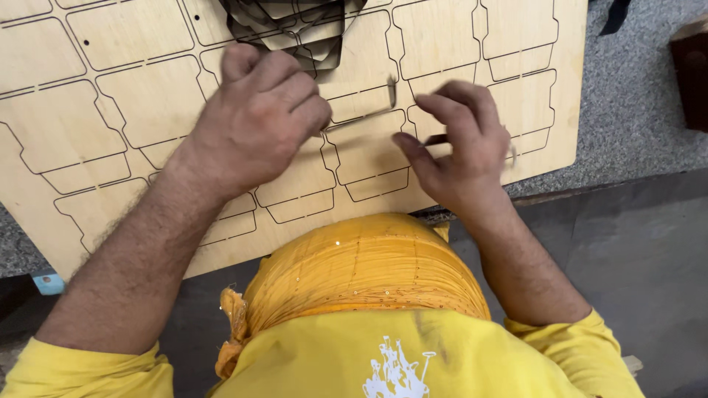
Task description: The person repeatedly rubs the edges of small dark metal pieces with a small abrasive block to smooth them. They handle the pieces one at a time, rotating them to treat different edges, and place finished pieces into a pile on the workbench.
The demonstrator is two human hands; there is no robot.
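Plywood sheet (110, 96), laser-cut with outlines, lies flat on the grey bench (634, 103). Left hand (258, 118) is curled in a fist pressing it; right hand (461, 144) pinches a thin blurred strip (361, 116) over the sheet.

hands: left (258, 118), right (461, 144) | on laser-cut plywood sheet (110, 96)

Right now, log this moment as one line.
left hand: fisted on pale laser-cut plywood sheet | right hand: pinching thin strip, blurred | stack of cut pieces behind
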